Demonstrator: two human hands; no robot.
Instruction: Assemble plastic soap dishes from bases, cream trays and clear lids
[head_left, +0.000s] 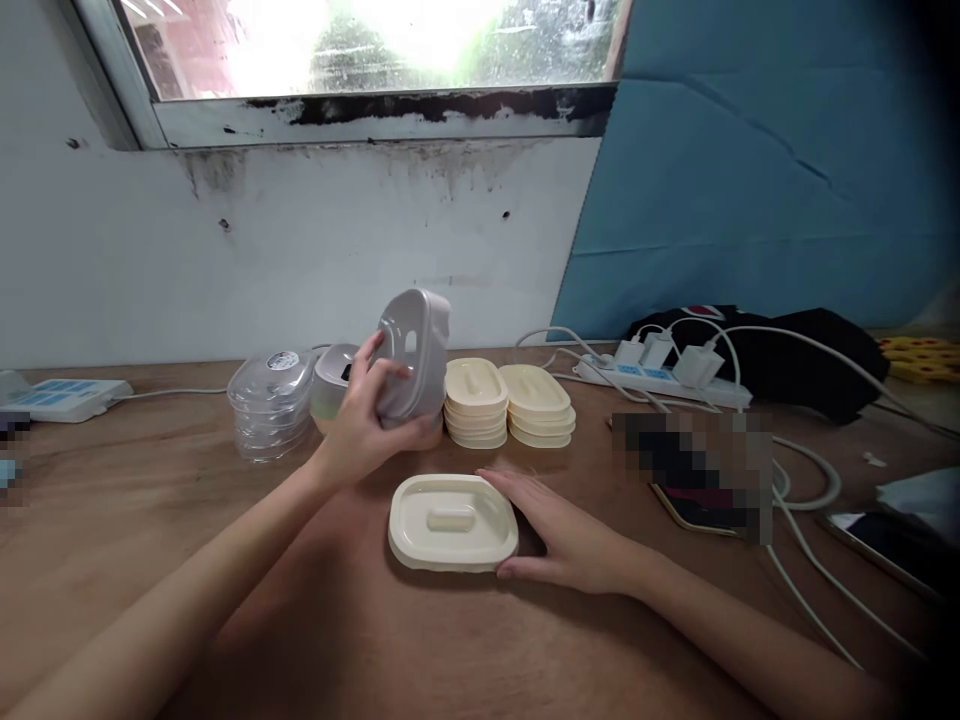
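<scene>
My left hand (365, 413) grips a grey plastic box (427, 350) and holds it tilted on its side above the back of the table, its hollow turned to the left. On the wood in front of me lies a cream lid (452, 555) with a raised bar in its middle. My right hand (570, 535) clasps the lid's right end between thumb and fingers. Two stacks of similar cream lids, a left stack (475, 390) and a right stack (537, 392), stand just right of the grey box. Behind my left hand is another greyish container (330, 375), partly hidden.
Clear plastic covers (271, 405) are stacked at the left. A power strip (667, 380) with chargers and white cables (806, 550) lies at the right, near a partly blurred phone (697, 510) and a black cloth item (802, 355). Another power strip (67, 398) is far left.
</scene>
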